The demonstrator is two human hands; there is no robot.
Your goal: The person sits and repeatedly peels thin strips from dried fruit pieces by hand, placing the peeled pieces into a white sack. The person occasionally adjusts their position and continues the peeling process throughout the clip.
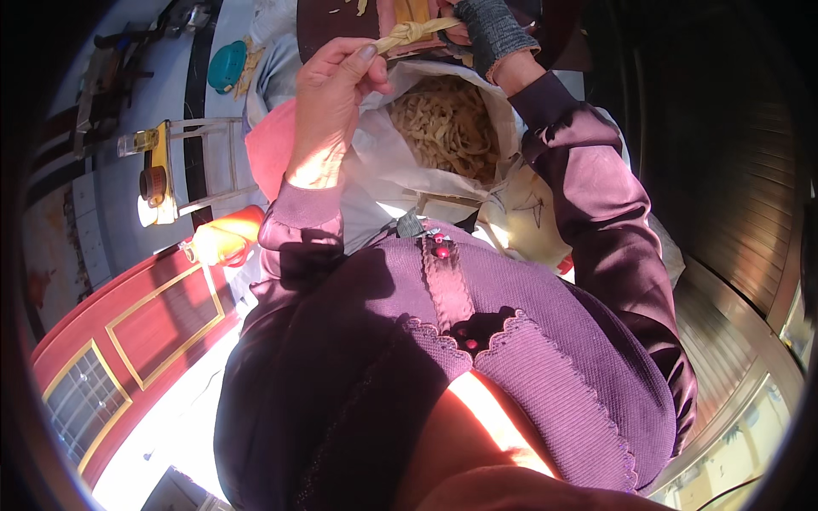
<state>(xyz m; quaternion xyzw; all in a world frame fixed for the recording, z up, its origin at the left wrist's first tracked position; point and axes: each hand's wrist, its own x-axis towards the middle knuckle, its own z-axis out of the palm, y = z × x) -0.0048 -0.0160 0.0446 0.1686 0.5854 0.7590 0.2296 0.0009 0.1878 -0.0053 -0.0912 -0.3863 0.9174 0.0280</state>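
My left hand [339, 89] pinches the end of a pale yellow knotted strip [409, 35] between thumb and fingers, near the top of the view. The strip runs right to my right hand [457, 32], which holds its other end. A grey knitted wrist cover [495, 35] hides much of that hand. Just below the hands stands an open white sack [409, 169] holding a heap of pale, curled strips [447, 128]. Behind the strip, at the top edge, lies a dark surface [339, 29] with a few pale scraps on it.
A teal basket [227, 67] lies on the floor at upper left. Below it stands a yellow-topped stool [167, 172] bearing a glass jar [137, 142] and a brown round object [152, 185]. An orange container [227, 236] is near my left forearm, beside a red panelled door [160, 326].
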